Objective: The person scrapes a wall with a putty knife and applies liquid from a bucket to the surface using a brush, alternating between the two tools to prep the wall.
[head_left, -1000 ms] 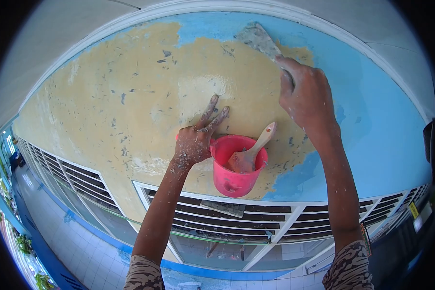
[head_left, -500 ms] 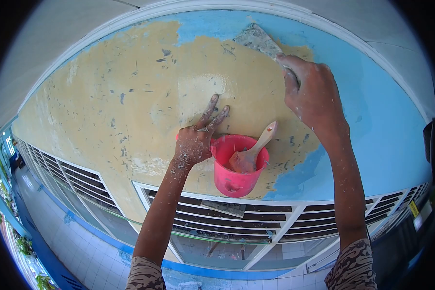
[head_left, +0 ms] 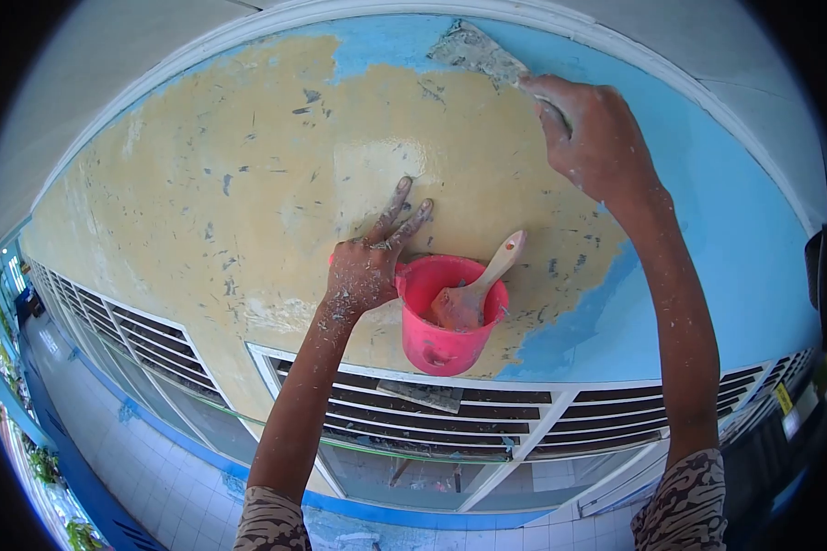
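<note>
My right hand (head_left: 600, 140) grips a putty-smeared scraper (head_left: 480, 55) by its handle. The wide blade lies at the upper wall, over blue paint near the border with the bare tan area. My left hand (head_left: 366, 271) holds a pink plastic bucket (head_left: 446, 353) at its handle side, the handle itself largely hidden by the hand. Two of its fingers stretch up against the tan wall, dusted with paint flakes. Inside the bucket leans a paintbrush (head_left: 499, 264) with a pale wooden handle, bristles down.
Blue paint (head_left: 717, 230) covers the wall's right side; the tan surface (head_left: 276, 202) bears scattered dark flakes. Below are louvred windows (head_left: 432, 418), with a flat greyish piece (head_left: 420, 396) on the slats. White trim (head_left: 606, 41) edges the ceiling. A tiled floor (head_left: 147, 459) runs beneath.
My right hand and the scraper have moved upward, the blade now higher on the blue paint. More tan surface shows below the blade. My left hand and the bucket have hardly moved.
</note>
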`<state>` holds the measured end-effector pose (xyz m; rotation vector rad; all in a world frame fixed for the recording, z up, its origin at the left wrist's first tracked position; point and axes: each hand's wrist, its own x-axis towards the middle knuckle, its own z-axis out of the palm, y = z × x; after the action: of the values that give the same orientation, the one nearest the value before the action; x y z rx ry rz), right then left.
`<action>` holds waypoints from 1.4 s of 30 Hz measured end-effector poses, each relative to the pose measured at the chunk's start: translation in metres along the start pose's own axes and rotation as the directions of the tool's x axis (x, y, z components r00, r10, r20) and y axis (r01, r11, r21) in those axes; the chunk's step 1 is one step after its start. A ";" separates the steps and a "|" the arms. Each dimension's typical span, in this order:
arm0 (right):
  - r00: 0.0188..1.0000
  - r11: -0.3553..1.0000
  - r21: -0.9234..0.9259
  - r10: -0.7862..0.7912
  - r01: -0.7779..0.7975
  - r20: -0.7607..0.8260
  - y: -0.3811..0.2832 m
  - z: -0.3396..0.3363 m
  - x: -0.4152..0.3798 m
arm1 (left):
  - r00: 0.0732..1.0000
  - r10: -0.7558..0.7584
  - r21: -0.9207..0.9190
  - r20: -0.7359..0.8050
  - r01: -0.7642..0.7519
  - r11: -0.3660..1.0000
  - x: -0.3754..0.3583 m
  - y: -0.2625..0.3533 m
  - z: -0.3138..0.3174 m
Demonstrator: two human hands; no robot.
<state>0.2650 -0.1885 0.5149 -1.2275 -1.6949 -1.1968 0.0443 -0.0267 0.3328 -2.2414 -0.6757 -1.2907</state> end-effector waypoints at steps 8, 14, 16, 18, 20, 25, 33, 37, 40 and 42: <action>0.983 0.980 -0.085 -0.178 0.182 0.050 0.018 -0.022 0.012 | 0.999 0.001 0.057 0.046 -0.004 0.998 -0.003 -0.003 0.000; 0.964 0.962 -0.096 -0.246 0.256 0.102 0.027 -0.045 0.014 | 0.996 -0.031 0.051 0.080 0.027 0.998 -0.004 -0.001 -0.004; 0.976 0.976 -0.162 -0.116 0.147 0.186 0.027 -0.056 0.003 | 0.997 -0.052 0.054 0.062 0.048 0.997 -0.005 0.000 -0.004; 0.979 0.967 -0.214 -0.102 0.139 0.175 0.024 -0.055 0.000 | 0.996 -0.044 0.054 0.072 0.040 0.998 -0.004 0.000 -0.004; 0.973 0.964 -0.182 -0.166 0.194 0.159 0.025 -0.058 -0.001 | 0.996 -0.036 0.050 0.087 0.032 0.998 -0.003 0.000 -0.005; 0.958 0.957 -0.178 -0.188 0.229 0.218 0.026 -0.062 -0.011 | 0.999 -0.011 0.034 0.044 0.009 0.999 -0.004 -0.004 0.001; 0.959 0.971 -0.075 -0.211 0.228 0.188 0.037 -0.054 -0.028 | 1.000 0.007 0.060 0.015 -0.008 0.998 -0.002 -0.006 0.008; 0.982 0.988 -0.015 -0.152 0.155 0.112 0.029 -0.025 -0.025 | 0.994 -0.064 0.022 0.088 0.062 0.998 -0.003 0.002 -0.001; 0.987 0.990 0.007 -0.138 0.137 0.085 0.030 -0.027 -0.021 | 0.996 -0.055 0.054 0.074 0.051 0.997 -0.002 0.001 0.001; 0.983 0.985 0.028 -0.170 0.169 0.069 0.030 -0.027 -0.021 | 0.996 -0.047 0.039 0.077 0.044 0.998 -0.002 0.001 0.000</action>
<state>0.3010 -0.2165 0.5124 -1.1436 -1.8921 -1.2432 0.0440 -0.0276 0.3310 -2.2678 -0.7769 -1.2067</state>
